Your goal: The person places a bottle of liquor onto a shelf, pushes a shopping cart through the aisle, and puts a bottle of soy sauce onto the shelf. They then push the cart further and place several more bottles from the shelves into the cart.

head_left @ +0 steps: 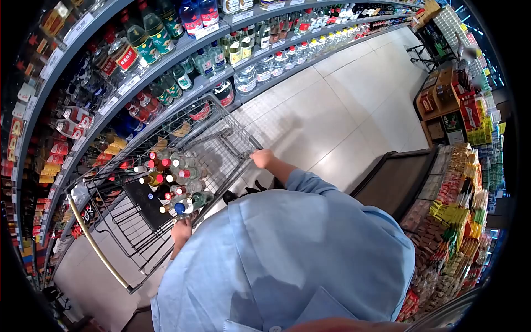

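Note:
A metal shopping cart (218,124) stands alongside my body, its handle bar (99,243) at the lower left. My left hand (180,231) is closed round the cart's side rim, close to the bottles. Further along the same side, my right hand (262,158) is wrapped on the rim near the cart's far corner. Inside the basket, several bottles (180,174) with red, white, yellow and blue caps stand grouped together. A black panel (145,202) lies beside them toward the handle. The fingertips of both hands are partly hidden.
Curved shelves (166,63) packed with bottles run along the left and top, close to the cart. Tiled floor (343,99) stretches ahead. At the right are a dark-framed bin (387,177), piled packaged goods (453,227) and a wooden display (440,105). Another cart (434,47) stands at the far end.

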The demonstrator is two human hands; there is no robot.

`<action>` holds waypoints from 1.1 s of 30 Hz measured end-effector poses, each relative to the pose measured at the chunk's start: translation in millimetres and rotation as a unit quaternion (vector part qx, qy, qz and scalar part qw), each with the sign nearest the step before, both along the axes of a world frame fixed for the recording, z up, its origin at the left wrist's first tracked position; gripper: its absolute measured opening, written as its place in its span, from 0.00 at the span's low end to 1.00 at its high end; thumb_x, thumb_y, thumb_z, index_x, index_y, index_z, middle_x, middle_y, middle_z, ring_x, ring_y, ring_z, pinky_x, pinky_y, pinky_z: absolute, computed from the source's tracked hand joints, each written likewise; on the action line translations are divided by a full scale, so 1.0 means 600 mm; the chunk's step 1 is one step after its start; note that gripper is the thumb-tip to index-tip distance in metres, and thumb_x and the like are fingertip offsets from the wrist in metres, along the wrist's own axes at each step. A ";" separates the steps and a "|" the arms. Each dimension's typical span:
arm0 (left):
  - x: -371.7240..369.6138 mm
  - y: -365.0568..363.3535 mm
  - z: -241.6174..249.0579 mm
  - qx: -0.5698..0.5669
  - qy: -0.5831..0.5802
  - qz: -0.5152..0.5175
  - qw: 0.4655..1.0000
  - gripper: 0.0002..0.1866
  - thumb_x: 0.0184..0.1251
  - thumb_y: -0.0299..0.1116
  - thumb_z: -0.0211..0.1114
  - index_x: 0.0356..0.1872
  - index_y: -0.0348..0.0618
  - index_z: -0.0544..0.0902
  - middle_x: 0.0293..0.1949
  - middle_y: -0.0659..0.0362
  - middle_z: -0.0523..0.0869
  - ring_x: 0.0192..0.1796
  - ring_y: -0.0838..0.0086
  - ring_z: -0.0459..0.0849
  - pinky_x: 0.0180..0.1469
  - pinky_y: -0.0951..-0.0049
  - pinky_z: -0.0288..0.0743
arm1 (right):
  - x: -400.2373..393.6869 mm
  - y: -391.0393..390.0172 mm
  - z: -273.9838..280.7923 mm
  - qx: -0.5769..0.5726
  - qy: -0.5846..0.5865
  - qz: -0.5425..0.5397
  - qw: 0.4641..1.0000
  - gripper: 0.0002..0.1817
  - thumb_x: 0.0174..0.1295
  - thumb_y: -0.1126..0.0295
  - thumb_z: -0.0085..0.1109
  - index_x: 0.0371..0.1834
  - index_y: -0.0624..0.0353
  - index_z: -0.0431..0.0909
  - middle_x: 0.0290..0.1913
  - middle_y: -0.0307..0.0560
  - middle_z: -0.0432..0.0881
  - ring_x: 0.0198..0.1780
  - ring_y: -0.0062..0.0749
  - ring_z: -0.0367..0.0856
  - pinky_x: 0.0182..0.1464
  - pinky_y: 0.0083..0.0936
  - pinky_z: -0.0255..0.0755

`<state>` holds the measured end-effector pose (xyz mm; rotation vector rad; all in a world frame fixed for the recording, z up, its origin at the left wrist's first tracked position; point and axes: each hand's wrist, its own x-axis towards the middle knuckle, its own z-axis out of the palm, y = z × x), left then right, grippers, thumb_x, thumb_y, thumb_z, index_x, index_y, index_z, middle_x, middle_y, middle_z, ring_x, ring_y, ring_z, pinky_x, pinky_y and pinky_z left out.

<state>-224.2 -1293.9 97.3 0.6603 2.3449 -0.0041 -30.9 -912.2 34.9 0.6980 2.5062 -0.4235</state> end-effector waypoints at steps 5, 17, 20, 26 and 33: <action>0.035 0.019 -0.003 -0.029 0.056 0.032 0.997 0.23 0.67 0.48 0.42 0.37 0.42 0.82 0.34 0.45 0.84 0.39 0.50 0.82 0.43 0.51 0.74 | 0.027 0.018 0.020 -0.048 0.017 0.005 0.999 0.15 0.60 0.69 0.45 0.48 0.52 0.78 0.49 0.52 0.78 0.50 0.47 0.79 0.50 0.41 0.72; 0.098 0.073 0.009 -0.012 0.103 0.050 0.993 0.23 0.67 0.51 0.43 0.40 0.49 0.83 0.35 0.47 0.84 0.41 0.51 0.82 0.43 0.52 0.75 | 0.132 0.089 0.064 -0.142 0.046 0.033 0.988 0.18 0.59 0.72 0.41 0.53 0.52 0.72 0.62 0.56 0.67 0.56 0.52 0.73 0.55 0.41 0.68; 0.110 0.089 0.018 -0.004 0.086 0.043 0.995 0.23 0.66 0.51 0.43 0.40 0.49 0.83 0.36 0.47 0.84 0.42 0.51 0.82 0.44 0.53 0.74 | 0.161 0.103 0.070 -0.141 0.046 0.043 0.988 0.19 0.57 0.73 0.44 0.52 0.49 0.71 0.63 0.55 0.66 0.52 0.52 0.76 0.51 0.42 0.70; 0.131 0.117 0.019 -0.039 0.058 0.015 0.997 0.23 0.67 0.52 0.42 0.43 0.48 0.82 0.39 0.47 0.83 0.45 0.51 0.81 0.46 0.53 0.74 | 0.189 0.119 0.063 -0.080 0.052 0.023 0.995 0.18 0.56 0.72 0.44 0.49 0.45 0.75 0.61 0.50 0.70 0.51 0.47 0.78 0.48 0.42 0.72; 0.151 0.152 0.012 -0.040 0.001 0.004 0.999 0.27 0.68 0.55 0.38 0.46 0.51 0.81 0.47 0.44 0.80 0.50 0.52 0.79 0.50 0.55 0.73 | 0.222 0.125 0.055 -0.038 0.023 -0.048 0.998 0.23 0.57 0.72 0.43 0.57 0.41 0.70 0.65 0.46 0.65 0.51 0.47 0.77 0.51 0.38 0.71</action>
